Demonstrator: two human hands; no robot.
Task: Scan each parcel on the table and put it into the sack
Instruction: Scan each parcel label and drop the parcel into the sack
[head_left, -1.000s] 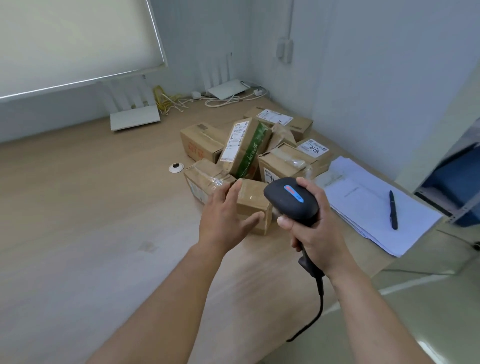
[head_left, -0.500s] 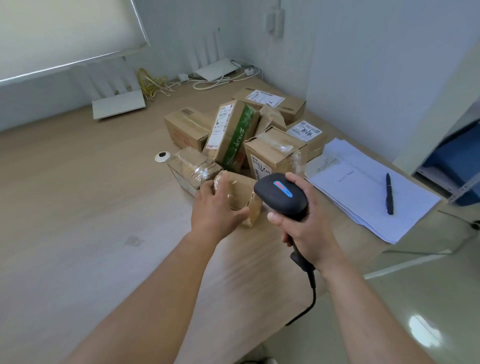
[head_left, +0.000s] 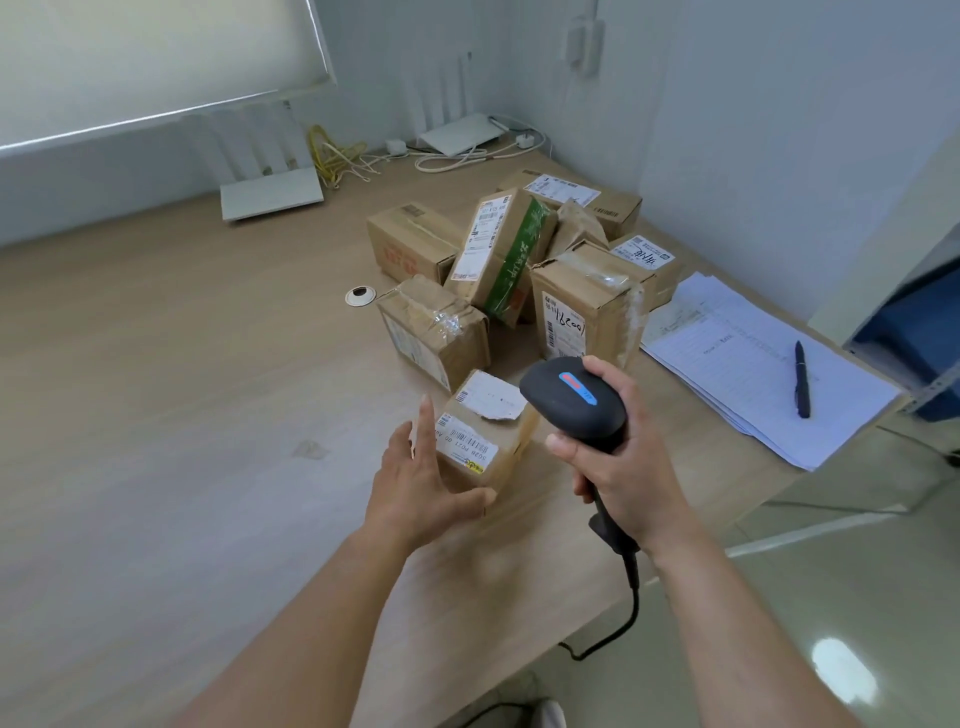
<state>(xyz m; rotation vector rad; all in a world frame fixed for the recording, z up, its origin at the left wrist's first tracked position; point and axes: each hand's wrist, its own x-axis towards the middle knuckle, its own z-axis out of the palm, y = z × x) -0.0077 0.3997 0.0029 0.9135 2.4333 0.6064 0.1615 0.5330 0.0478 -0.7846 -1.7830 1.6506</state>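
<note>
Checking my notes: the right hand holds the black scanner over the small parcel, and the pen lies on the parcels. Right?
Not quite. The head view shows the pen lying on the stack of papers, not on parcels. The right hand does hold the black scanner over the small parcel.

Seven cardboard parcels sat on the table (head_left: 156, 389): one small parcel (head_left: 480, 434) nearest the person and six more in a pile (head_left: 519, 260) behind it. There was one black handheld scanner (head_left: 571, 402), one stack of papers (head_left: 753, 374) with one pen (head_left: 801, 379), two white routers (head_left: 270, 193) by the wall, and two hands, the left hand (head_left: 421, 480) and the right hand (head_left: 623, 462).
</note>
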